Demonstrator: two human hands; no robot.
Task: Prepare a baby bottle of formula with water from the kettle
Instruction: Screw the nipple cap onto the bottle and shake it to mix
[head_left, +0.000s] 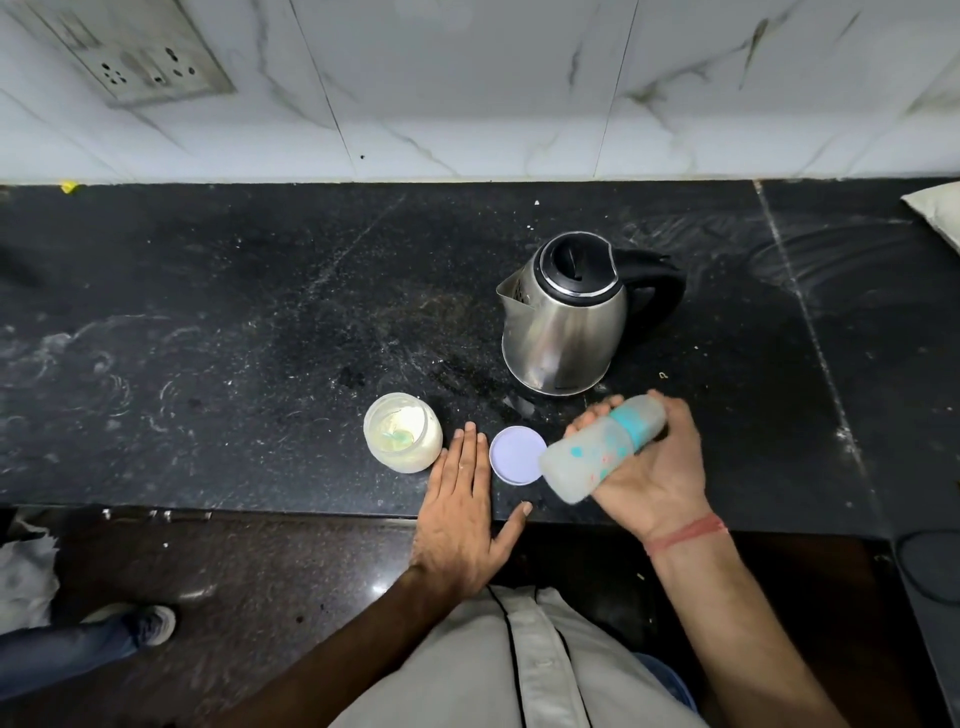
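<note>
Right hand (647, 462): we gripped the baby bottle (602, 447), tilted, lower right of centre.
Left hand (462, 514): we laid it flat, fingers straight, on the counter (208, 312) edge.
Kettle (566, 317): upright, centre right.
Formula jar (402, 431): open, beside its lid (517, 454).

Black speckled counter (218, 322), marble-look wall tiles (467, 88), wall socket plate (150, 62), shoe (148, 623) on floor

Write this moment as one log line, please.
right hand: holds capped baby bottle, tilted | left hand: flat on counter | formula jar: open | kettle: lid closed
</note>
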